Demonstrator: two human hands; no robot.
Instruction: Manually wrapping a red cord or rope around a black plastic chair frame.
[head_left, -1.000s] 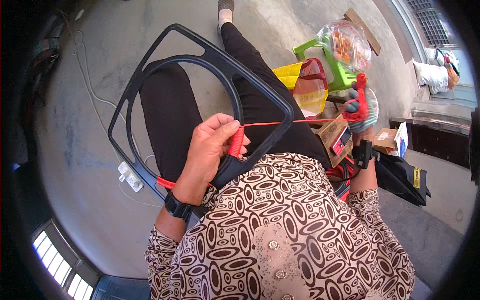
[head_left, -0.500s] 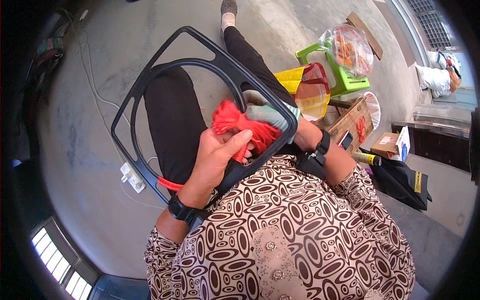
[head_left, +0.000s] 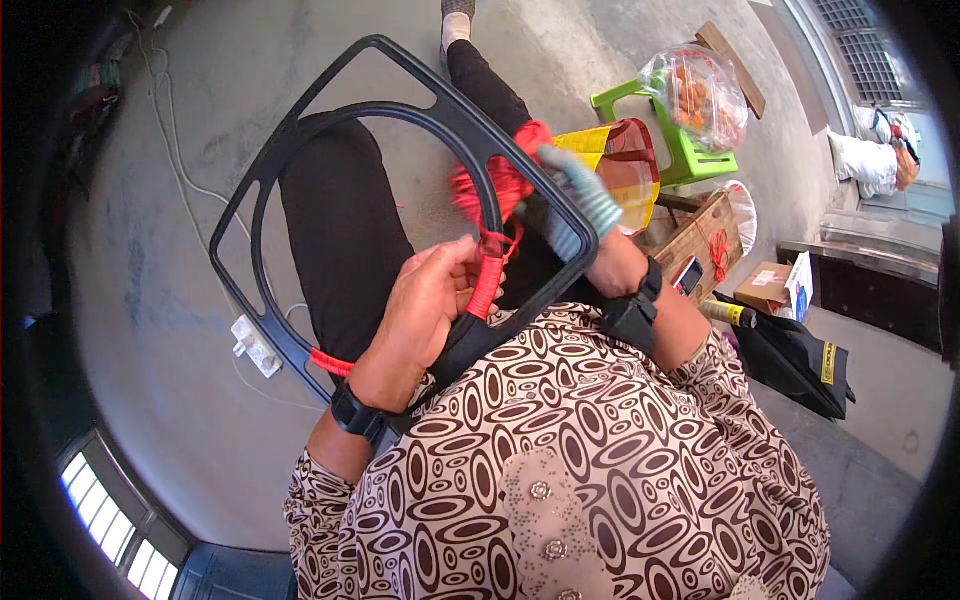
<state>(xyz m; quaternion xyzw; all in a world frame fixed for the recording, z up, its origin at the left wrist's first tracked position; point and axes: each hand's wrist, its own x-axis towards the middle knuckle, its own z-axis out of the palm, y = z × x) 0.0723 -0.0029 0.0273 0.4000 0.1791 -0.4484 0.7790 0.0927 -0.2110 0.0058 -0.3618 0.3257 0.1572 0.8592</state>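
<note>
A large black plastic frame with an oval inner ring lies tilted across my lap. Part of the ring is wrapped in red cord, and a second wrapped patch shows near my left wrist. My left hand grips the ring at the wrapped part, thumb by the cord. My right hand, in a grey-teal glove, reaches up behind the frame's right bar and holds a loose bundle of red cord inside the ring. Both wrists carry black bands.
A green plastic stool carrying a clear bag of orange items stands to the right, beside a yellow-and-red bag, a wooden crate, a cardboard box and a black bag. A white power strip lies on the concrete floor at left.
My right hand, stretched far right with the cord pulled taut a second ago, has come back to the frame and now holds the cord bundle inside the ring. My left hand keeps its grip.
</note>
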